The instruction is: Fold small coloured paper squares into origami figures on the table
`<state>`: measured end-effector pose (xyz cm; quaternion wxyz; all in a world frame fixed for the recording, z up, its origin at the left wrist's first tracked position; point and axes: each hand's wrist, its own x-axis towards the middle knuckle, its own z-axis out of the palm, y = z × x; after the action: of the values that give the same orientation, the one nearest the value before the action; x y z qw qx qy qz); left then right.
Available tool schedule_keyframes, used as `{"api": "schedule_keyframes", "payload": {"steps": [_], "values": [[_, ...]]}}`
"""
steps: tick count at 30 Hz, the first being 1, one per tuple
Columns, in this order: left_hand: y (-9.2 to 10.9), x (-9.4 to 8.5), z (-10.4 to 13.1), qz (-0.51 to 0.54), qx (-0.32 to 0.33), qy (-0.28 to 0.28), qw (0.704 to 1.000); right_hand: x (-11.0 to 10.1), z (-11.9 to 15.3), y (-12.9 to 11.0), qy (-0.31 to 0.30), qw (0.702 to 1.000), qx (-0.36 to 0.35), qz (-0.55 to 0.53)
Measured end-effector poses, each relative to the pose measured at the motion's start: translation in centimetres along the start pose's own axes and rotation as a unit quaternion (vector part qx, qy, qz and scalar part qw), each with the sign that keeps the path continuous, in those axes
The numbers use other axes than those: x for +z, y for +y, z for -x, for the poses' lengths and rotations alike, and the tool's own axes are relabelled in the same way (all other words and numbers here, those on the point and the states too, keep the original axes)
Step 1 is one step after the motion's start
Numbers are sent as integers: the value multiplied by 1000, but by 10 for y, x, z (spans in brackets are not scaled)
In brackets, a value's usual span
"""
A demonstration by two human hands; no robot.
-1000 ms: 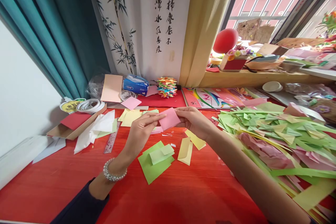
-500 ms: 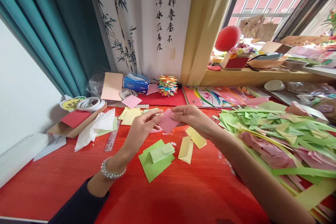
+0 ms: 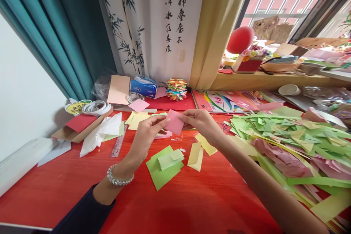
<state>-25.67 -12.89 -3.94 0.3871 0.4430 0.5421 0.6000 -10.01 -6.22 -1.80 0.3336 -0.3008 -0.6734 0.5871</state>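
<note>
A small pink paper square [image 3: 174, 122] is held up above the red table between both hands. My left hand [image 3: 149, 131] pinches its left side between thumb and fingers; a beaded bracelet [image 3: 118, 177] circles that wrist. My right hand [image 3: 201, 122] pinches the square's right side near the top. Below the hands lie a green sheet [image 3: 158, 176] with a pale green folded paper [image 3: 166, 160] on it. A folded yellow paper [image 3: 195, 157] rests to the right of these, beside another yellow piece [image 3: 206, 144]. The fingers on the far side of the square are partly hidden.
A big heap of green paper strips [image 3: 290, 128] covers the table's right side. Left stand a cardboard tray [image 3: 82, 131], white tissue [image 3: 104, 129] and a clear ruler [image 3: 119, 142]. At the back are a blue tissue pack [image 3: 143, 86], a colourful paper ball [image 3: 177, 89] and a flat booklet [image 3: 219, 100].
The pink square has turned from a diamond-like tilt to a more upright position between my fingers. Both hands keep their pinch on it. The whole view has shifted slightly.
</note>
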Motion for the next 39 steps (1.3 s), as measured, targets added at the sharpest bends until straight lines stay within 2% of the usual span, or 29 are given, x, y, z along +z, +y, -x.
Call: {"api": "schedule_keyframes", "payload": {"steps": [4,9,13,19,27,31,34,39], "values": [[2,1,0,-16,22,-6,1000,0,1,0,-14,998,-23,57],[-1,2,0,-20,46,-10,999,3,1,-1,-24,999,-21,42],[-4,0,0,-14,41,-13,999,4,1,-2,-19,999,-19,42],[-6,0,-1,48,15,-31,998,3,1,-5,-59,998,16,-26],[-8,-1,-4,98,-6,-69,993,1,0,-1,-48,998,18,-36],[-9,0,-5,139,-16,-34,990,2,-2,6,-13,1000,25,7],[-8,2,-6,176,-23,-26,984,4,-4,11,34,999,14,-9],[-6,0,-6,158,35,10,987,6,-4,13,72,997,11,-25]]}}
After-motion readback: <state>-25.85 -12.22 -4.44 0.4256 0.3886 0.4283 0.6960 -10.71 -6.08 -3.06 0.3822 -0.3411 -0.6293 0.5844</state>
